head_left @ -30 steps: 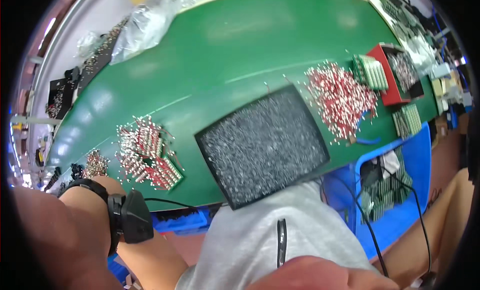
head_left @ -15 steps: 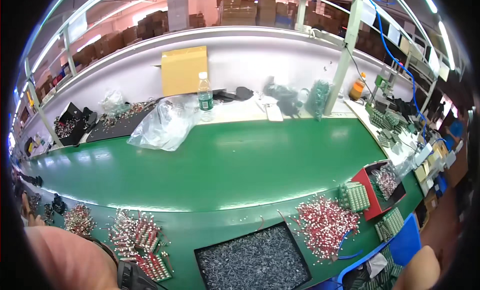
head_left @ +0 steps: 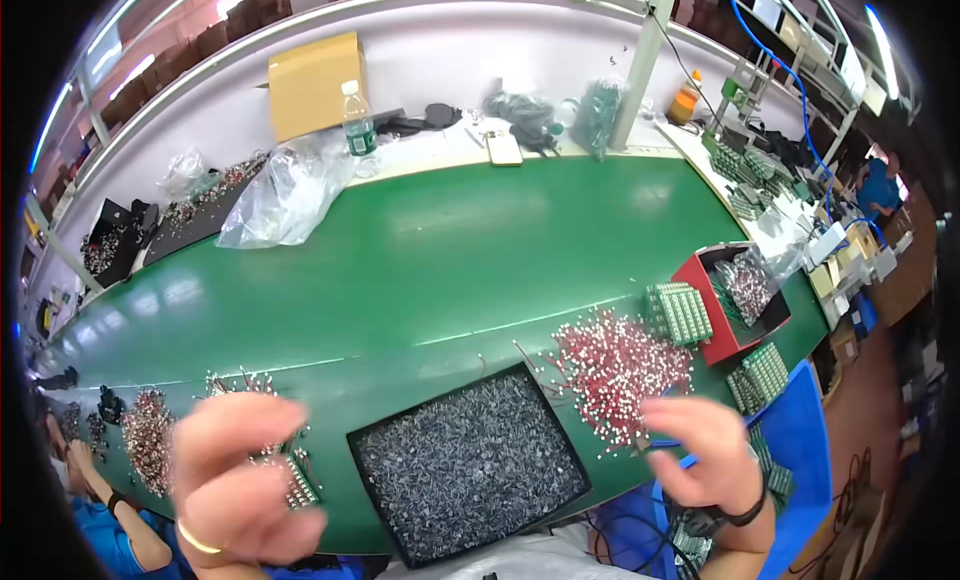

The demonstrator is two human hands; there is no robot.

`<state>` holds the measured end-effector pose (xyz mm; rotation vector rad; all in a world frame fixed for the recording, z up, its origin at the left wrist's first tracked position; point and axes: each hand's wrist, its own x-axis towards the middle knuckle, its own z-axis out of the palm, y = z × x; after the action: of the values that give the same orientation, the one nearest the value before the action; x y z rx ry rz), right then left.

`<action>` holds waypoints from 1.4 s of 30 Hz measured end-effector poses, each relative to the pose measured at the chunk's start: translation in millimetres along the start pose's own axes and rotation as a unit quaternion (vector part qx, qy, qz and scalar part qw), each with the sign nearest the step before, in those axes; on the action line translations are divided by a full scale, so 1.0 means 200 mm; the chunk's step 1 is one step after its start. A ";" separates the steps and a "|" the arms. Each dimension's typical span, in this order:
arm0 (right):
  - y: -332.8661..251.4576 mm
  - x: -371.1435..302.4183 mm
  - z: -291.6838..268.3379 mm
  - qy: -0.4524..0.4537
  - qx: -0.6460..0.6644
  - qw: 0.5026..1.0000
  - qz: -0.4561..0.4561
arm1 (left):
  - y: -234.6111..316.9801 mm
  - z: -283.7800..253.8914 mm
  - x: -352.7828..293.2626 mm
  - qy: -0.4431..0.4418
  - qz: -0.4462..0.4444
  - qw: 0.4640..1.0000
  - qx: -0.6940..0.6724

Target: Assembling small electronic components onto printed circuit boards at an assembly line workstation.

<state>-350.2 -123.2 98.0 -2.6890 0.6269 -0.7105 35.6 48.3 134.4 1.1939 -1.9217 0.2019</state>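
Observation:
My left hand (head_left: pixel 245 480), blurred, hangs over the near left of the green table, its curved fingers and thumb apart with nothing seen between them. It partly hides a batch of small circuit boards (head_left: pixel 302 480) with red and white wires. My right hand (head_left: pixel 705 450), a dark band at its wrist, is held open beside the near edge of a heap of red wires with white connectors (head_left: pixel 620 370). Between the hands lies a black tray (head_left: pixel 362 458) full of small dark metallic-looking parts (head_left: pixel 470 465).
Right of the wires sit stacked green boards (head_left: pixel 680 313), a red box (head_left: pixel 705 300) and a blue bin (head_left: pixel 815 450). A plastic bag (head_left: pixel 285 195) and bottle (head_left: pixel 357 125) stand at the back. A co-worker's arm (head_left: pixel 130 525) works at lower left, near another wire heap (head_left: pixel 148 440).
Both my hands have come up into view from the lower edge, where only parts of my arms showed before. The view has tilted downward, so the table things appear higher.

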 end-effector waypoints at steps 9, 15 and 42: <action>0.07 -0.18 0.42 -0.239 0.224 0.931 0.163 | -0.07 0.46 -0.77 0.102 -0.413 0.883 -0.198; 0.14 -0.15 0.49 -0.277 0.269 0.902 0.192 | 0.00 0.65 -0.81 0.147 -0.470 0.772 -0.401; -0.08 -0.34 0.67 -0.121 0.496 0.847 0.147 | -0.15 0.67 -0.84 0.225 -0.429 0.622 -0.616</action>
<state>-327.6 -55.5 -35.5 -1.6299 0.4128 -0.4164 15.2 72.8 -80.1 0.7563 -0.4944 -1.0785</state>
